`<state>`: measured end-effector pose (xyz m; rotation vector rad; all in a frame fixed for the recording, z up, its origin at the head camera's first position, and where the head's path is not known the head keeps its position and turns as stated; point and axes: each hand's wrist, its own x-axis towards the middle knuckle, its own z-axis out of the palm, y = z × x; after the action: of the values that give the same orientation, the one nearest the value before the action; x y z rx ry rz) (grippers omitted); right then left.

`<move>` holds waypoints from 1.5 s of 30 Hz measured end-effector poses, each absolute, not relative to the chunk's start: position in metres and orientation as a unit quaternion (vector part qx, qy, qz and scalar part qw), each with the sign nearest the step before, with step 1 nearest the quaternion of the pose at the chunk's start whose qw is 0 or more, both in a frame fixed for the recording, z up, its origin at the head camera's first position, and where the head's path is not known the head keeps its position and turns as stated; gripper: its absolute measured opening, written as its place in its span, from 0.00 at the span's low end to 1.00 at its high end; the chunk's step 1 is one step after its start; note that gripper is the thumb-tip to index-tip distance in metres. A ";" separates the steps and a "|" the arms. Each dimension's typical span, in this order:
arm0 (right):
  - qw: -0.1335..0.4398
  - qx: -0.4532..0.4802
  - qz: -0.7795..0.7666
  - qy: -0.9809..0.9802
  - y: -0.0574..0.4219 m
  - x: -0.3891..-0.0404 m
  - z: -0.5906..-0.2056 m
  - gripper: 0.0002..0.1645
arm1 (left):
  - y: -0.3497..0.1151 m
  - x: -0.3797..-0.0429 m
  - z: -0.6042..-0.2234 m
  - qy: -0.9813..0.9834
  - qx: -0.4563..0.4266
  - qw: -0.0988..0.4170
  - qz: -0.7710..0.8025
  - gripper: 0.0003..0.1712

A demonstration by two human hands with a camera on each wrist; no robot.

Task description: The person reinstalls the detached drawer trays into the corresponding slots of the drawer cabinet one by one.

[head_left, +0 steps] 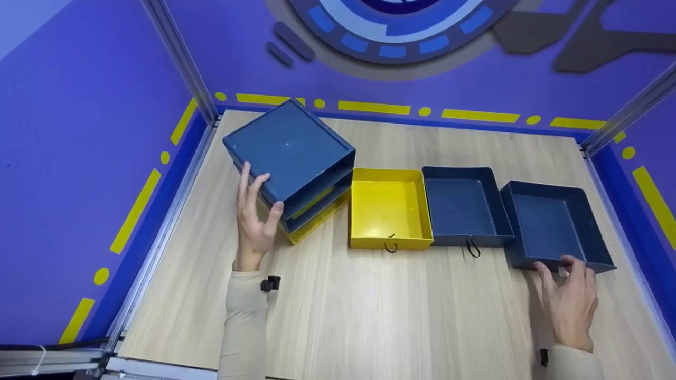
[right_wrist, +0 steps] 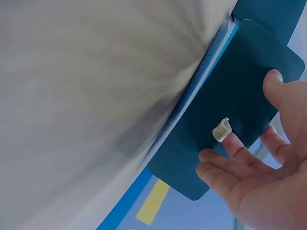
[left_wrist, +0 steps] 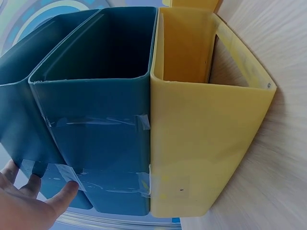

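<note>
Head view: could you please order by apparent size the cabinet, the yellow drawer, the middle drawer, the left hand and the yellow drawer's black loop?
1. Cabinet
2. Yellow drawer and middle drawer: they look alike, so I leave them unranked
3. Left hand
4. Black loop

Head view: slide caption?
Left hand touches a boxy blue and yellow plastic cabinet; right hand touches the rightmost open-topped dark-blue plastic drawer.

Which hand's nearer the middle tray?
Right. The right hand is at the front of the rightmost tray, just right of the middle tray; the left hand is against the cabinet, beyond the yellow tray.
</note>
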<state>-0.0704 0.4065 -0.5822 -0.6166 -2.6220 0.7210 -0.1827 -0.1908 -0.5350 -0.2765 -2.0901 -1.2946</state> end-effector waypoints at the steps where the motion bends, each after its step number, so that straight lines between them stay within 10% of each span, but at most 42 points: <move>1: 0.176 -0.218 0.254 -0.926 0.407 -0.070 -0.581 0.33 | -0.191 -0.183 -0.535 -0.797 -0.106 0.329 -0.495 0.38; 45: 0.205 -0.203 0.220 -0.932 0.395 -0.052 -0.517 0.33 | -0.190 -0.183 -0.536 -0.790 -0.110 0.335 -0.501 0.36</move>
<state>-0.0523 0.3948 -0.5174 -0.5657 -2.5976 0.6143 -0.1833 -0.1902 -0.5358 -0.2880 -2.0617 -1.3070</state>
